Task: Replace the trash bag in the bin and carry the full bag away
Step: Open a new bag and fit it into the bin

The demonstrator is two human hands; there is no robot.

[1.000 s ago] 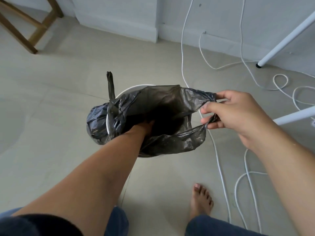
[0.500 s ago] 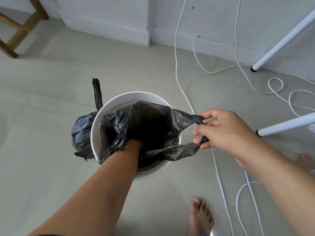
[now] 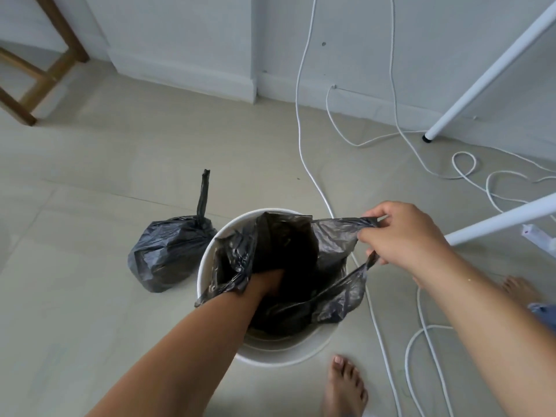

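- While the left hand (image 3: 264, 281) is sunk wrist-deep in the new bag (image 3: 288, 260), its fingers are hidden, so can't tell if it's spread or fisted in there.
- Right hand (image 3: 403, 239) sits just off the bin's right rim, pinched closed on the bag's mouth edge, film pulled taut toward it.
- Bin (image 3: 279, 353) is the landmark: the bag hangs mostly inside it, mouth not yet folded over the rim.
- Key relation: the free mouth edge lies right of the bin, in the right hand, so that hand is the nearer one to hook it over the right rim.
- Full bag (image 3: 168, 254), tied, stands on the floor touching the bin's left side, tail up; left arm is nearer to it.
- White cable (image 3: 304, 152) runs past the bin's right side, snag risk.
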